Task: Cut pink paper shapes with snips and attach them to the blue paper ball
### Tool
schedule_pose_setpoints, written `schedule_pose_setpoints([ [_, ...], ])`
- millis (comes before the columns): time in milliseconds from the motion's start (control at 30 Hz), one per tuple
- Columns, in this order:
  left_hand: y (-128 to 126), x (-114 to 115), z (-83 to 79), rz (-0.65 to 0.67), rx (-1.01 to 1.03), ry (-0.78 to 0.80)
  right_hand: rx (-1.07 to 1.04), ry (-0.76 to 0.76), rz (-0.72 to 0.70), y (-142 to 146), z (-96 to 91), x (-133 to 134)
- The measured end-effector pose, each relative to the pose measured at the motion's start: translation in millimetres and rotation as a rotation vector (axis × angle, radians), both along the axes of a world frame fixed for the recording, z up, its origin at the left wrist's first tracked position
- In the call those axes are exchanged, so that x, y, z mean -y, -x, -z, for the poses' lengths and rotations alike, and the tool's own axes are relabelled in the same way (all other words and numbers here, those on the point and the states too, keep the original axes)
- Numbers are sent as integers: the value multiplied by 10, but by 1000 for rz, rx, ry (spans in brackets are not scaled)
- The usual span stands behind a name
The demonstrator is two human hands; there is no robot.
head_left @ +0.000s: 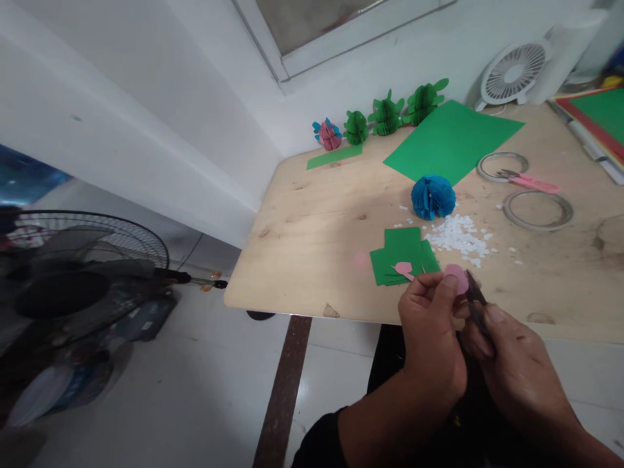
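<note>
Pinched in my left hand (431, 318) is a rounded piece of pink paper (455, 278), held above the table's front edge. My right hand (507, 348) is closed around dark scissors (478, 302), whose blades meet the right side of the pink paper. Just left of my fingers, a small pink scrap (403, 267) lies on a stack of green paper pieces (402, 244). Beyond my hands are a scatter of white paper bits (461, 237) and a blue paper honeycomb ball (433, 197). My fingers hide part of the scissors' handles.
Along the wall stand a pink-and-blue paper figure (328, 134) and several green ones (387, 116). A large green sheet (453, 143), two tape rolls (539, 210), pink-handled snips (533, 183) and a small white fan (514, 73) are on the table (302, 240). A floor fan (88, 279) stands left.
</note>
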State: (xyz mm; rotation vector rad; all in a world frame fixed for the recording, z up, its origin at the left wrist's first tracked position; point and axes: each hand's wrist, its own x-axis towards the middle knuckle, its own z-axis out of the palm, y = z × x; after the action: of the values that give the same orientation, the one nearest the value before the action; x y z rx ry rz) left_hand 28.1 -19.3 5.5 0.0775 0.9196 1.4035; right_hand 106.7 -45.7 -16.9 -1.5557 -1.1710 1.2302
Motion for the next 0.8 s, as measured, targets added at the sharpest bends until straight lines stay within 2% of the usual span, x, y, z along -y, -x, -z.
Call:
schedule_pose_setpoints([
  [533, -26, 16, -40, -23, 17, -7, 82, 26, 58, -21, 47, 11],
  [800, -49, 15, -29, -28, 12, 1, 17, 55, 95, -2, 62, 20],
])
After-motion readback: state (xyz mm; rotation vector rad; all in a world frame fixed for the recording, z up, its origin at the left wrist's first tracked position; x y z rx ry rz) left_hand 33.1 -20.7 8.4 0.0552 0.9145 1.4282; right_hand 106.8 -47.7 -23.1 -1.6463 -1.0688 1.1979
